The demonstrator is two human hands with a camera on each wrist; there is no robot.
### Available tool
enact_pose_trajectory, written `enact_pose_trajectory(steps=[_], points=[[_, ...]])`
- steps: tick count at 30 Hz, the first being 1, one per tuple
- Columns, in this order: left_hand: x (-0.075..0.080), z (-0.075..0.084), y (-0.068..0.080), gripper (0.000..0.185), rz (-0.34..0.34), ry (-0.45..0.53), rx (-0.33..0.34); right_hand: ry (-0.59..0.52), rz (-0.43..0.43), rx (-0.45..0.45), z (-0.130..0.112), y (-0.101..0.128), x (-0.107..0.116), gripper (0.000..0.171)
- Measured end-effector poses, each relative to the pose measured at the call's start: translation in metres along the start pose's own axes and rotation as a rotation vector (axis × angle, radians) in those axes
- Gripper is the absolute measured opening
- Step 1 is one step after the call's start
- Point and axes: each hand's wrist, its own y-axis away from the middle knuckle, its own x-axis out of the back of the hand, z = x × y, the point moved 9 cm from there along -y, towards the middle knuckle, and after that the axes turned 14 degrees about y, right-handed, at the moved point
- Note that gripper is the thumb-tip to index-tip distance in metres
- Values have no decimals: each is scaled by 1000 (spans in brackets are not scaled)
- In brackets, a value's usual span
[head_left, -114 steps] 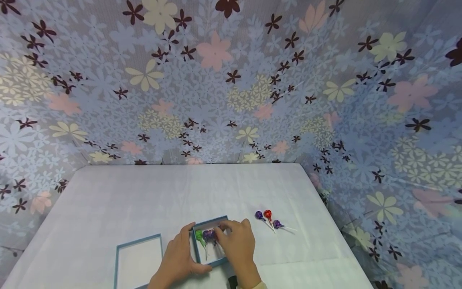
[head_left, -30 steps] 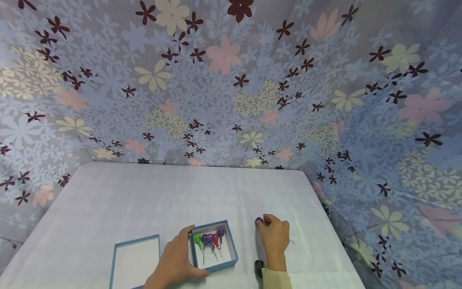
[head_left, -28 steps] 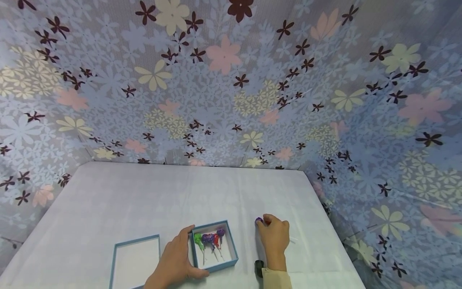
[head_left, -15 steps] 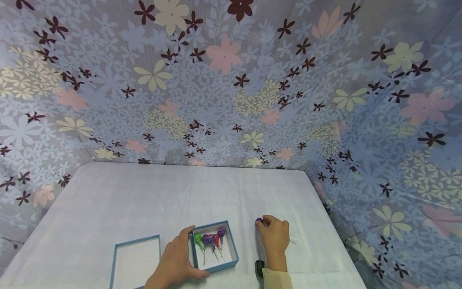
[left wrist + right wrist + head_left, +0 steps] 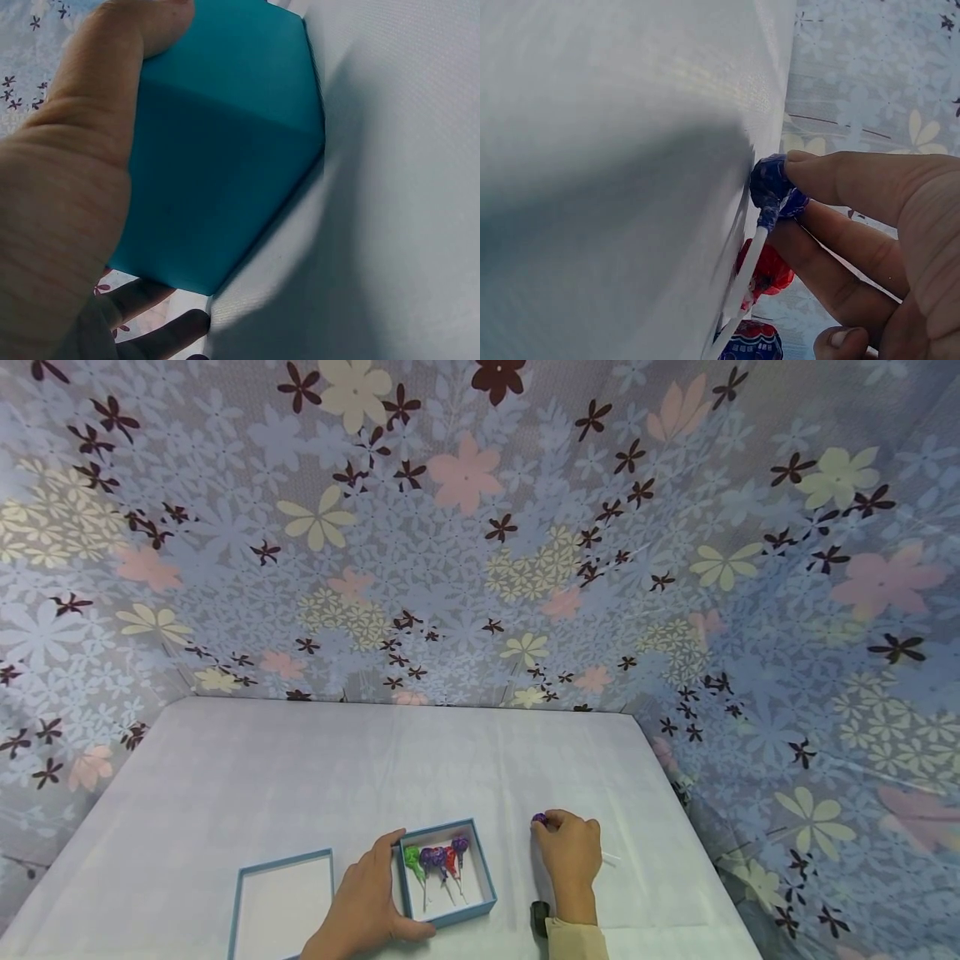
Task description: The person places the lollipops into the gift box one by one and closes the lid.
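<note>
Blue box (image 5: 447, 873) with four lollipops sits low in the middle, the left hand (image 5: 365, 906) gripping its side, while lower right the right hand (image 5: 572, 850) pinches a purple lollipop (image 5: 538, 818) on the table (image 5: 300, 760), so picking-up is underway and lifting it over comes next.

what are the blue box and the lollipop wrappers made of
Blue box: looks like matte card, flat faces and crisp folded edges, no shine. Purple lollipop under the right hand: wrapper seems thin glossy foil or plastic film, crinkled and twisted at the neck; white stick could be paper or plastic.
</note>
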Motion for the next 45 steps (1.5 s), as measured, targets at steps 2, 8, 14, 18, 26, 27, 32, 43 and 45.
enact_pose_trajectory(steps=[2, 8, 14, 18, 26, 27, 32, 43, 45], points=[[-1, 0, -1, 137, -8, 0, 1, -7, 4, -2, 1, 0, 1, 27], [-4, -1, -2, 139, -31, -5, 14, -5, 40, -16, 4, 0, 3, 25], [-2, -2, -1, 138, -16, -16, 18, -20, 99, 4, -3, 1, 6, 24], [-2, -2, 0, 138, -18, -20, 18, -30, 102, -13, -6, 6, 7, 25], [-2, -1, 0, 138, -23, -8, 29, -61, 144, 12, -17, 16, 13, 23], [-2, -1, 0, 138, -24, -7, 32, -63, 150, 16, -18, 17, 14, 23], [-2, -2, 0, 138, -33, -1, 35, -50, 184, 33, -24, 21, 17, 22], [0, 1, -1, 137, -25, -4, -1, -45, 184, 69, -38, 33, 23, 23], [0, 1, -2, 137, -24, -3, -5, -50, 177, 76, -41, 36, 23, 22]])
